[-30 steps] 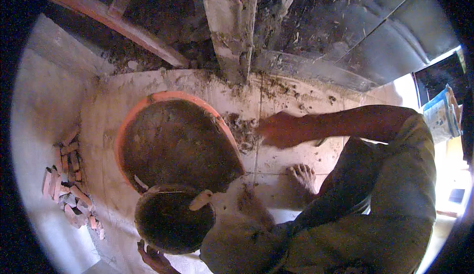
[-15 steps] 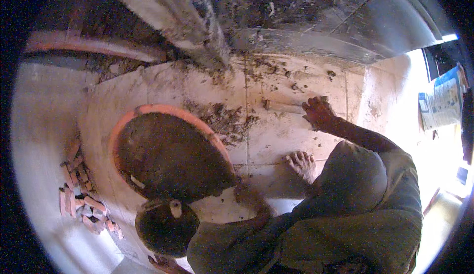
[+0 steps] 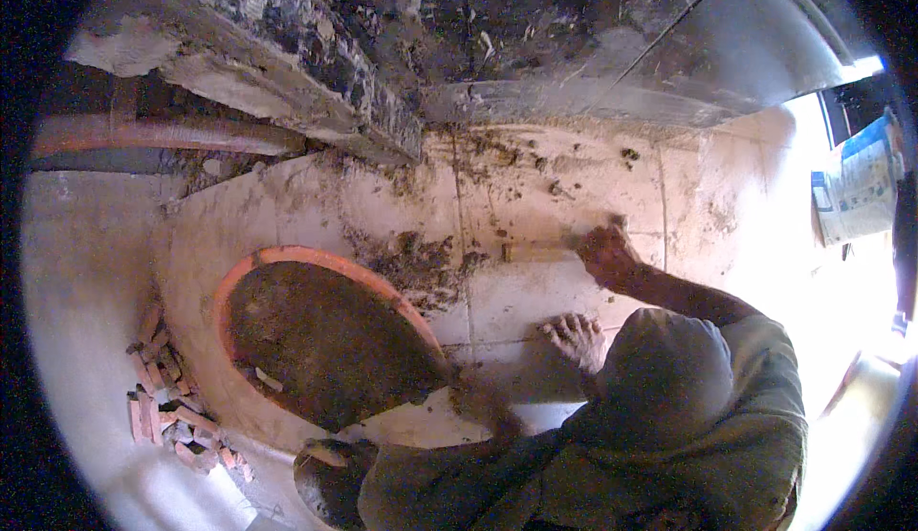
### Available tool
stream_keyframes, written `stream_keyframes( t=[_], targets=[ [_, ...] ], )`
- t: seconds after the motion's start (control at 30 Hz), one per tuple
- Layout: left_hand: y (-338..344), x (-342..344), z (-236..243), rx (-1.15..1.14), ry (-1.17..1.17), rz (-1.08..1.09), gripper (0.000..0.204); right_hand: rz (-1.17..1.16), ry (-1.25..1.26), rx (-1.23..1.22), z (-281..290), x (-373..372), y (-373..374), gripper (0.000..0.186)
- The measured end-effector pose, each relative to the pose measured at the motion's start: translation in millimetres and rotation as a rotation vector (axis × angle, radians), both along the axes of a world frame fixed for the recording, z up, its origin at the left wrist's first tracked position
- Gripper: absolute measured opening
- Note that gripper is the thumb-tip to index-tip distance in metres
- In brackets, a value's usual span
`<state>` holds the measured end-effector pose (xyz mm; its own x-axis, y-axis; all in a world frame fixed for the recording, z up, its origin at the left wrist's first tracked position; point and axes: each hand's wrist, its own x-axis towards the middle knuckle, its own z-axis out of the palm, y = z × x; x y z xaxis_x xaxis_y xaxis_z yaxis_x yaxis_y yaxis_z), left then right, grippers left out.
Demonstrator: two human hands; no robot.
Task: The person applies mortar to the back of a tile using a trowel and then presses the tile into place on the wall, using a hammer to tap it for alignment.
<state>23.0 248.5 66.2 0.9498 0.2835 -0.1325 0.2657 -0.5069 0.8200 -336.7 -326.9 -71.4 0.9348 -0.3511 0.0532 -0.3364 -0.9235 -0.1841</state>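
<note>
My right hand (image 3: 607, 256) is low over the dirty tiled floor, its fingers curled at the end of a long, narrow, pale-brown strip (image 3: 535, 253); motion blurs the fingers and the strip's exact kind. Further left stands an orange-rimmed basin (image 3: 330, 260), holding dark, earthy material with a small pale piece in it. My left hand (image 3: 475, 395) is by the basin's right rim, dark and blurred, so its fingers do not show. Dark crumbs and smears (image 3: 416, 261) lie on the tiles between the basin and the strip.
Broken brick pieces (image 3: 177, 411) are heaped left of the basin. A rough, mortar-smeared beam (image 3: 316, 101) and an orange pipe (image 3: 172, 136) cross the upper left. Dark panels (image 3: 612, 43) border the far side. My bare foot (image 3: 577, 338) is below my right hand; a printed sack (image 3: 856, 187) stands right.
The view has shifted, with the far beam showing more. My right hand's fingers, spread before, are more curled at the strip's end. The dark round thing at lower left is now mostly covered.
</note>
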Motion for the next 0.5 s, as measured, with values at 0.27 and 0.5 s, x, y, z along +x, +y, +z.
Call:
stream_keyframes(
  t=[0.27, 0.5],
  targets=[
    [-20, 6, -4, 0.018, 0.014, -0.046, 0.051, -0.131, 0.144, 0.256, -12, 16, -44, 0.038],
    [-16, 5, 6, 0.009, -0.023, -0.046, 0.049, -0.245, 0.122, 0.184, -33, 42, -60, 0.049]
  ],
)
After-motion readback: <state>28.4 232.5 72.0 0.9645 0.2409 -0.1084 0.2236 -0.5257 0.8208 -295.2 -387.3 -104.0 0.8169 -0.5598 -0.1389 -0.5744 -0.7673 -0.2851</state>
